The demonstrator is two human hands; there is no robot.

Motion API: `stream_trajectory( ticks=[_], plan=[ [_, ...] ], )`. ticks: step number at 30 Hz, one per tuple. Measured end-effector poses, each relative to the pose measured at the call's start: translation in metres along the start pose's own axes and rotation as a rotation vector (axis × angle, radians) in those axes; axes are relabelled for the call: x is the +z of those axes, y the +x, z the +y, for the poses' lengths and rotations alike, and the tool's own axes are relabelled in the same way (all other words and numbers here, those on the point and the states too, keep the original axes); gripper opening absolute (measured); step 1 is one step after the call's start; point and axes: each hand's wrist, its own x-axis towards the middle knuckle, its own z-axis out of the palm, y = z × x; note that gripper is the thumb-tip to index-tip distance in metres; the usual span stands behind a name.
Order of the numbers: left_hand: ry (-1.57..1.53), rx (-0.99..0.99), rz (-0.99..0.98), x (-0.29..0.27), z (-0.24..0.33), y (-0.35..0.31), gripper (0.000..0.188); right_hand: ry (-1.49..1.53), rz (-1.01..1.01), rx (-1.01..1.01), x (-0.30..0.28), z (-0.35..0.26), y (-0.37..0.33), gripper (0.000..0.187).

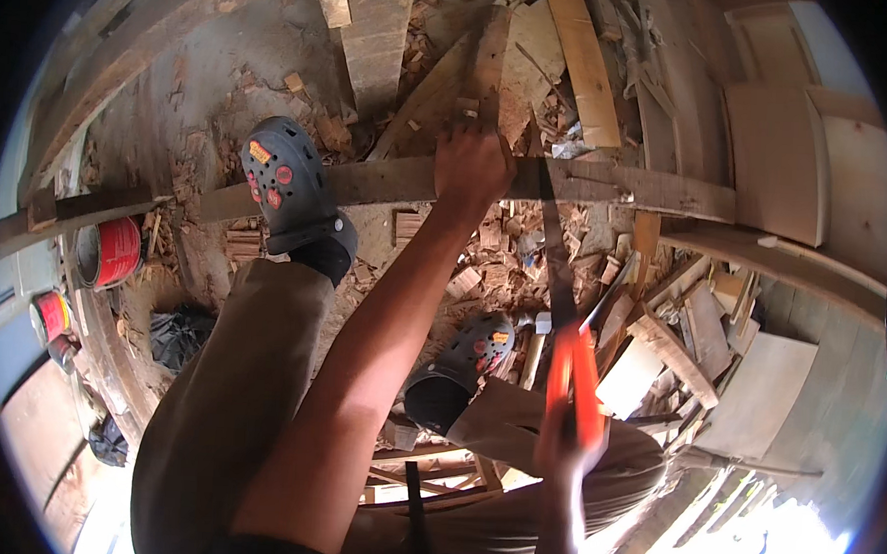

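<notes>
My left hand [473, 167] is closed over the near end of a narrow brown wooden plank [490, 61], right where it meets a long horizontal beam [655, 187]. In my right hand [572, 451], blurred by motion, is the orange handle [573, 377] of a handsaw. The dark saw blade [557, 252] points away from me and crosses the beam, to the right of my left hand. Whether its teeth touch wood I cannot tell. My left foot, in a grey clog [291, 186], presses on the beam; the other clog [475, 353] stands lower, nearer me.
Wood chips [484, 264] litter the ground. Offcuts [704, 328] pile up at the right, beside pale panels [775, 158]. Another board [581, 65] lies beyond the beam. A red can [118, 251] and a black plastic bag [181, 337] are at the left.
</notes>
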Motion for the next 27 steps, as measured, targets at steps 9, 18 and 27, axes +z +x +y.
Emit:
stream_trajectory(
  ticks=[9, 18, 27],
  plan=[
    [-0.062, -0.077, -0.063, -0.019, -0.004, -0.003, 0.028, -0.221, 0.000, -0.309, -0.029, 0.019, -0.050, 0.030],
    [-0.069, 0.057, -0.102, -0.004, 0.001, -0.014, 0.028, 0.055, -0.063, -0.140, 0.069, -0.015, 0.101, 0.016],
    [-0.023, 0.046, 0.010, -0.002, 0.004, -0.008, 0.035, 0.067, -0.070, -0.039, 0.063, -0.016, 0.100, 0.022]
  ],
)
